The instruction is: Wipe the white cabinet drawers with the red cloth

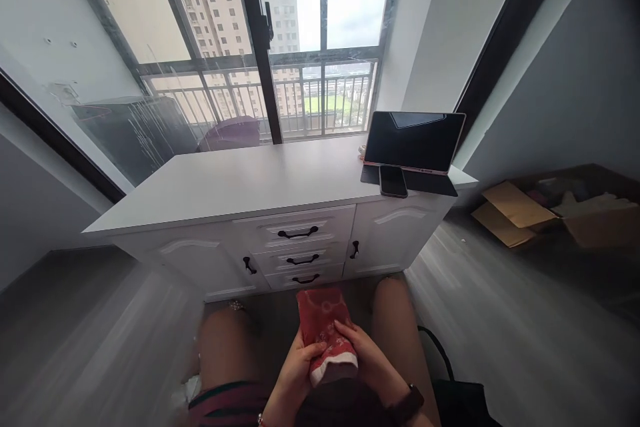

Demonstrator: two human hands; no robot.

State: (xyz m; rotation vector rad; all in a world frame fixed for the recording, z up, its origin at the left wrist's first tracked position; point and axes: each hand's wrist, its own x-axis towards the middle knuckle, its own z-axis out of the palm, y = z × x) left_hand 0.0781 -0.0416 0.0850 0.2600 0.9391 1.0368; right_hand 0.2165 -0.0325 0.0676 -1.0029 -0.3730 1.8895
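Between my knees I hold a folded red cloth with a pale pattern and a white end toward me. On its left side my left hand grips it, the thumb lying across the front. My right hand grips the opposite side, its thumb also on the front. The fingers behind the cloth are hidden. Whether the cloth is a towel, a sock or a small bag cannot be made out.
Ahead stands a white cabinet with drawers and doors. A tablet leans on its top right, with a phone before it. An open cardboard box lies on the floor at right. A black bag sits beside my right leg.
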